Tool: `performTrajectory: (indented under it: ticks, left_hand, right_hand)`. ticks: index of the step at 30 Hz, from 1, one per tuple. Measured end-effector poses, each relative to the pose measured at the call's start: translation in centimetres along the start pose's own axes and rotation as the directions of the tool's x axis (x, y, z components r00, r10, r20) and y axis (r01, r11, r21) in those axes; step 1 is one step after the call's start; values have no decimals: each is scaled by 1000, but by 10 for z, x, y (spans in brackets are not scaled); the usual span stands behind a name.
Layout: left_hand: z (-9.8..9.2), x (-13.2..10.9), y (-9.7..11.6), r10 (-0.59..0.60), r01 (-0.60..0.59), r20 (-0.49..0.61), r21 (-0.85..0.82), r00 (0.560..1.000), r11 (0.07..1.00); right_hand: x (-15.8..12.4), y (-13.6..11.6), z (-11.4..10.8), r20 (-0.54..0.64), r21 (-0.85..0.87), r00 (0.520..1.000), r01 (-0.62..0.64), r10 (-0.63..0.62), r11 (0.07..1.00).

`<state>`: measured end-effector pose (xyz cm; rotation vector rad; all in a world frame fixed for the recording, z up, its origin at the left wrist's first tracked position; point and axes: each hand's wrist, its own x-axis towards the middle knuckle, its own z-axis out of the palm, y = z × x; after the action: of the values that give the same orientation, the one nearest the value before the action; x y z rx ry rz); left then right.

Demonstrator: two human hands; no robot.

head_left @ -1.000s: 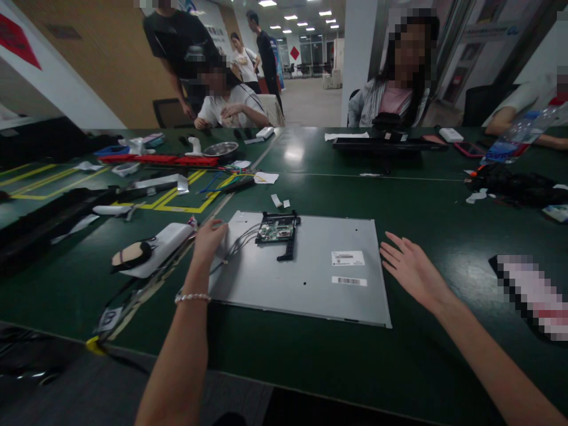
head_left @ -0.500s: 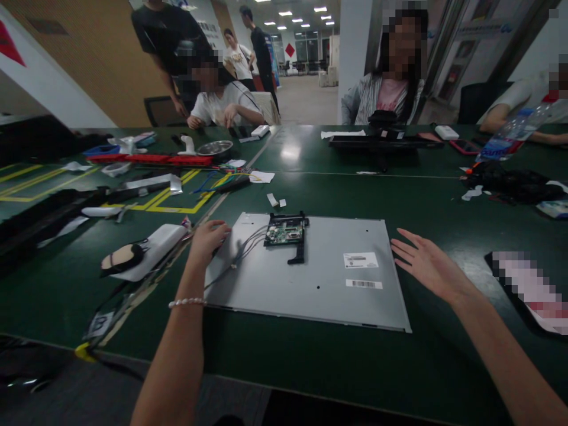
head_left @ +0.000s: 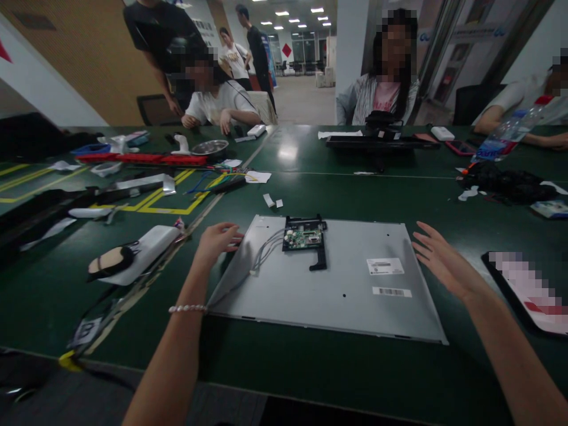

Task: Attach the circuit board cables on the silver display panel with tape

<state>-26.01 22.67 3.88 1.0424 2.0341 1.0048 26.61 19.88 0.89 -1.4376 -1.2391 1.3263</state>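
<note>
A flat grey metal panel (head_left: 302, 302), like the back of a display screen, lies on the table between my hands. Near its far edge sits a green circuit board (head_left: 303, 237) in a black bracket (head_left: 320, 258), with grey cables (head_left: 264, 253) running left from it. Two white labels (head_left: 385, 267) are stuck on the right part. My left hand (head_left: 220, 241) is at the panel's left edge, fingers extended and apart; whether they touch the edge is unclear. Beside the right edge my right hand (head_left: 448, 260) is spread with the palm facing in, holding nothing.
Left of the panel lie a white box-like object (head_left: 151, 251) with a tan-and-black item (head_left: 113, 263) on it, and cables. A phone (head_left: 528, 296) is at the right. Farther back are a water bottle (head_left: 501, 139), black plastic, a metal bowl (head_left: 210, 148) and seated people.
The panel with its board has shifted right and slightly toward me. Both hands have moved right along with it, staying at its two sides.
</note>
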Motion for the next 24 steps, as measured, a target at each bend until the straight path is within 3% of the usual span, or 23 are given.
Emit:
performTrajectory:
  ticks: [5,10,16,24]
  left_hand:
    - [19,-12,11,-2,1,31,15,1000,1000]
    - [32,-25,20,48,-49,119,2,992,999]
    - [46,-35,25,96,-104,211,25,973,994]
    - [62,-38,21,98,-95,285,-24,954,995]
  right_hand:
    - [3,1,-10,-122,-66,992,-3,-5,998]
    - [13,14,-20,-240,-338,968,-8,-78,941]
    - [23,36,-31,-203,-656,960,12,-191,755]
    - [20,39,-37,-224,-810,928,-8,-297,586]
